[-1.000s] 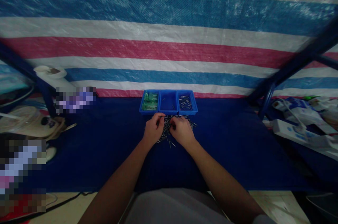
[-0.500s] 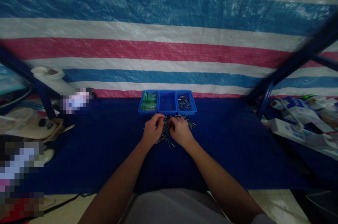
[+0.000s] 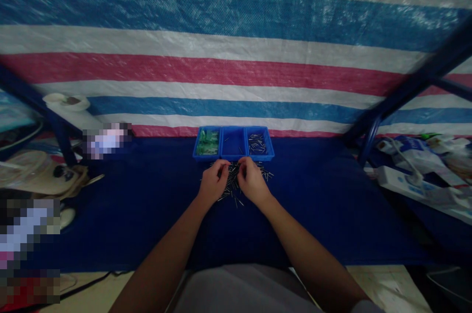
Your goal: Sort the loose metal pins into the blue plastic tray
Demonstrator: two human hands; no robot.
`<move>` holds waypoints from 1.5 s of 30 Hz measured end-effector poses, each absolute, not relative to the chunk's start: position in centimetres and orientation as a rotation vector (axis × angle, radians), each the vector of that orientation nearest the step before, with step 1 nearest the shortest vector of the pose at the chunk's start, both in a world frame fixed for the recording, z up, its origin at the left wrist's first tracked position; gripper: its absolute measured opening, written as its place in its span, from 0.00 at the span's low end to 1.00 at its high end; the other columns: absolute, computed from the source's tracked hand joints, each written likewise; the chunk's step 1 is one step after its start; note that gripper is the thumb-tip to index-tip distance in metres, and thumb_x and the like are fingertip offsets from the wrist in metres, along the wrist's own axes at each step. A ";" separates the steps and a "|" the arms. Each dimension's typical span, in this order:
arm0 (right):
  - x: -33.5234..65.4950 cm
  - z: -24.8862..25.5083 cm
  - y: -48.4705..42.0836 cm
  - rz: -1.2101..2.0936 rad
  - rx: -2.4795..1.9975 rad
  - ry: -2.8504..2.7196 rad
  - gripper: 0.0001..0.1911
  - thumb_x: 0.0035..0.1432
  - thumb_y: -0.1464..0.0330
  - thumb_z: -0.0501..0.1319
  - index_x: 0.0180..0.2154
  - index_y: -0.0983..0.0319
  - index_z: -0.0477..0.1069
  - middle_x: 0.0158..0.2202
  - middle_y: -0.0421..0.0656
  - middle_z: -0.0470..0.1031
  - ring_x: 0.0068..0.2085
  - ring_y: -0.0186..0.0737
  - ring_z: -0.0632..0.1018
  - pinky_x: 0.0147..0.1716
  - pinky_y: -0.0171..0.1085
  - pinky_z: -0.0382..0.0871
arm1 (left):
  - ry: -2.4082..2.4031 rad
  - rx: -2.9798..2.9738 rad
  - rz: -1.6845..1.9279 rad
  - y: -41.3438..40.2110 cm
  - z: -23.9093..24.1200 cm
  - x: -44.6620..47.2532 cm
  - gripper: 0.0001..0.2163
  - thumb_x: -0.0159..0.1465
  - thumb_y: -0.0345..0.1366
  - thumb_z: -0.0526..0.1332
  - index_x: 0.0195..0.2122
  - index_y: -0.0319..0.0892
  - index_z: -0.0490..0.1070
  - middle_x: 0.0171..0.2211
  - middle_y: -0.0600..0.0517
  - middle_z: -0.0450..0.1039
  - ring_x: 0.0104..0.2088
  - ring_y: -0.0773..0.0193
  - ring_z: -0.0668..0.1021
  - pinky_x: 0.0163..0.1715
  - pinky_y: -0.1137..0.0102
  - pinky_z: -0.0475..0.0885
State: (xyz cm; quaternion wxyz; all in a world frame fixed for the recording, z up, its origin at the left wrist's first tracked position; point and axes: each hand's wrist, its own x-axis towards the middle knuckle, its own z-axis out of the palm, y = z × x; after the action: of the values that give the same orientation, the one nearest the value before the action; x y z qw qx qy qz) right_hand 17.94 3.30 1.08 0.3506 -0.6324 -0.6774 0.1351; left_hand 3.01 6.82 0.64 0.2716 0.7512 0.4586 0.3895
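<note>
Behind pin pile, blue trays; power strip far right; hands curled at pile, grasp unclear.

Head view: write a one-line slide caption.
Left hand and right hand, close together at a pile of thin rods, before a row of blue compartments.

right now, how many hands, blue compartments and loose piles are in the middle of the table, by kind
Left hand and right hand: 2
Blue compartments: 3
Loose pile of thin metal pieces: 1
Total: 6
The single pieces overlap too much to count.
</note>
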 end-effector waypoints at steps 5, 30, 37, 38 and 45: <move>18.0 1.4 3.0 0.266 -1.818 -1.896 0.12 0.54 0.73 0.56 0.42 0.61 0.67 0.38 0.46 0.75 0.42 0.47 0.70 0.42 0.42 0.57 | 1.222 2.013 1.039 6.8 0.6 3.0 0.09 0.65 0.36 0.52 0.39 0.42 0.71 0.21 0.57 0.66 0.20 0.70 0.67 0.25 0.75 0.61; 18.0 1.1 3.3 0.393 -1.348 -1.616 0.13 0.58 0.74 0.55 0.45 0.60 0.68 0.36 0.44 0.76 0.38 0.40 0.78 0.40 0.38 0.73 | 1.182 2.036 0.997 6.9 0.5 3.3 0.09 0.63 0.39 0.58 0.42 0.44 0.72 0.21 0.58 0.68 0.22 0.71 0.70 0.26 0.76 0.64; 18.1 1.1 3.2 0.348 -1.303 -1.675 0.15 0.59 0.74 0.54 0.48 0.60 0.66 0.38 0.45 0.75 0.40 0.40 0.77 0.41 0.39 0.73 | 1.180 2.049 0.965 6.9 0.6 3.1 0.08 0.64 0.40 0.55 0.37 0.43 0.71 0.22 0.57 0.68 0.22 0.71 0.70 0.25 0.76 0.63; 18.1 1.1 3.2 0.358 -1.295 -1.658 0.15 0.59 0.74 0.54 0.48 0.59 0.66 0.38 0.45 0.75 0.39 0.40 0.78 0.40 0.39 0.73 | 1.183 2.048 0.959 6.9 0.7 3.1 0.08 0.64 0.40 0.55 0.37 0.43 0.71 0.21 0.58 0.67 0.22 0.71 0.69 0.24 0.76 0.62; 17.9 1.1 3.5 0.448 -1.262 -1.539 0.15 0.55 0.75 0.56 0.46 0.60 0.67 0.35 0.43 0.75 0.33 0.36 0.77 0.36 0.36 0.74 | 1.193 2.020 0.914 6.8 0.7 3.2 0.08 0.65 0.39 0.53 0.36 0.42 0.67 0.21 0.58 0.64 0.20 0.71 0.67 0.24 0.75 0.60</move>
State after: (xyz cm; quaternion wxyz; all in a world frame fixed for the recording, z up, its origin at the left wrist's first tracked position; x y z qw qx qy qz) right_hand 17.91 3.48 1.08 0.5235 -0.5270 -0.6427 0.1873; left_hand 3.17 6.75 0.75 0.3067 0.7637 0.4511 0.3454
